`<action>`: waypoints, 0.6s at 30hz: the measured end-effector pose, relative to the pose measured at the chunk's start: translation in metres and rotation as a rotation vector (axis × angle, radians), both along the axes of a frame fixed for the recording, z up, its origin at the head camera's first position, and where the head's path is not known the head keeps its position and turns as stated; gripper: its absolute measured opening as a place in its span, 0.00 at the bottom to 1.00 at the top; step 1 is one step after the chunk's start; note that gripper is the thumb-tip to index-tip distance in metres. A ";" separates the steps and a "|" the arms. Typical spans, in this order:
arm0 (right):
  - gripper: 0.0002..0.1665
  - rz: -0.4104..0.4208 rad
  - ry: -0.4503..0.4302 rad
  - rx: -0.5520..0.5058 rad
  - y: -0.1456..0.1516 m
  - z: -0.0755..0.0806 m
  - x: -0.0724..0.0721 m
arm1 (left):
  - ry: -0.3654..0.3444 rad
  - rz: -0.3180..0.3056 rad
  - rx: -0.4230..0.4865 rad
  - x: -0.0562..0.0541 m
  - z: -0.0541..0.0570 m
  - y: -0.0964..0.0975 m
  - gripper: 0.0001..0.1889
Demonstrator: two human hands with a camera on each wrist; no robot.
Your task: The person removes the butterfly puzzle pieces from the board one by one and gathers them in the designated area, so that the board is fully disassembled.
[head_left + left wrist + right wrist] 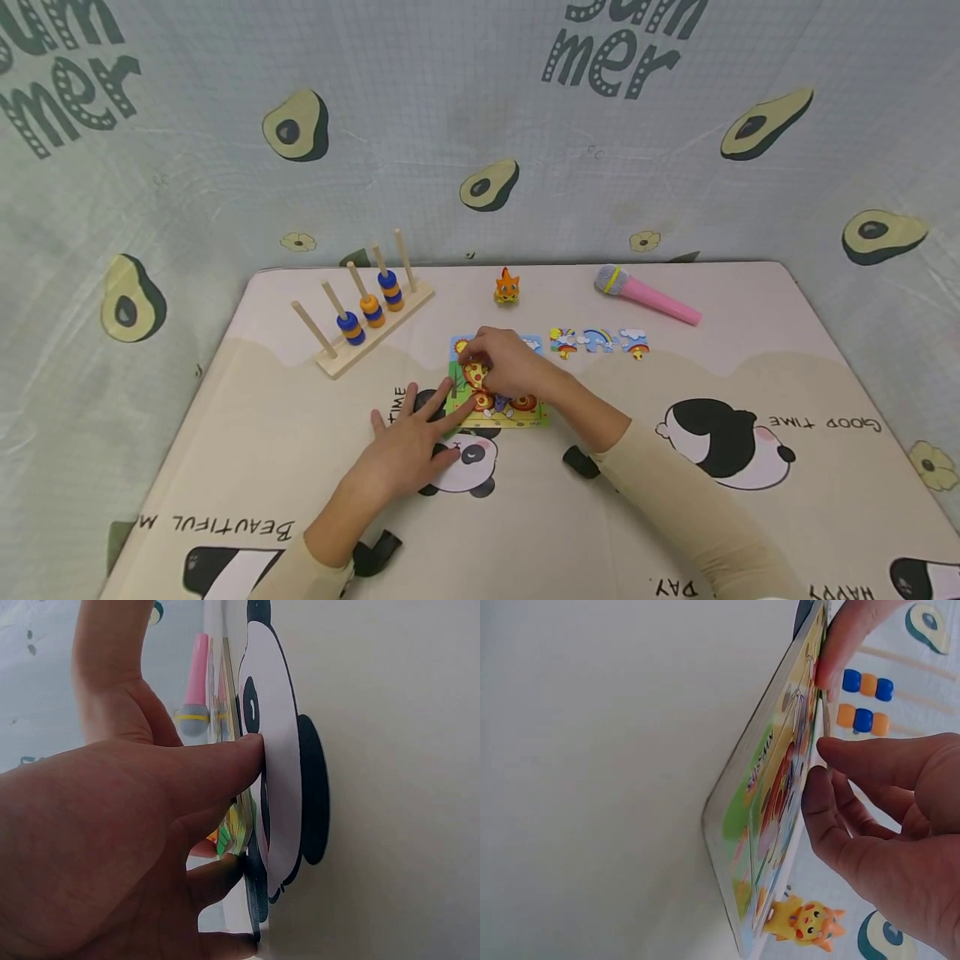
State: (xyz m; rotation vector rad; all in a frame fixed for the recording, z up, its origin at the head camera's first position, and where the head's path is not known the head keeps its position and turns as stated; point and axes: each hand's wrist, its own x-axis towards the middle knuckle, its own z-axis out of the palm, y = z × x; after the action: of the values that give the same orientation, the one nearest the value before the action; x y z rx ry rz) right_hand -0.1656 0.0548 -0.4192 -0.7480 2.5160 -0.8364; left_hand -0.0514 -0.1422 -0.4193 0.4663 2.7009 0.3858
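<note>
In the head view, the puzzle lay mid-counter, with three loose pieces near it at two o'clock, the abacus at ten and the toy at twelve. The left hand was spread at its eight o'clock, index finger reaching onto it; the right hand bent over its twelve-o'clock half. The left wrist view showed the puzzle edge-on, thin and straight, so it was probably stiff and light, likely to skid unless steadied at the rim; the left thumb stretched over the printed panda. In the right wrist view, the right thumb and fingertips pinched a thin edge, apparently a piece, at six o'clock from a left fingertip. Such a piece would weigh little, and its smooth face might slip, so opposite edges seemed the best hold, clear of narrow tabs that could bend or chip.
</note>
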 end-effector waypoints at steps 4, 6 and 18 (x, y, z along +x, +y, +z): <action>0.25 0.004 0.004 -0.028 0.003 0.000 0.000 | -0.003 0.000 0.000 0.000 0.000 0.000 0.33; 0.26 -0.001 0.006 -0.037 0.005 0.001 0.000 | -0.007 -0.001 0.005 0.000 0.001 0.001 0.33; 0.24 -0.067 0.063 -0.086 0.022 0.004 0.001 | -0.022 0.010 0.008 -0.001 0.000 0.000 0.33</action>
State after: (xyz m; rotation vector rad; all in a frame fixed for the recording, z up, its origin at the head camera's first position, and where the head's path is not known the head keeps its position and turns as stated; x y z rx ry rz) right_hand -0.1648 0.0766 -0.4148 -0.7315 2.5872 -0.9637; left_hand -0.0526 -0.1418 -0.4189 0.4490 2.6825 0.4025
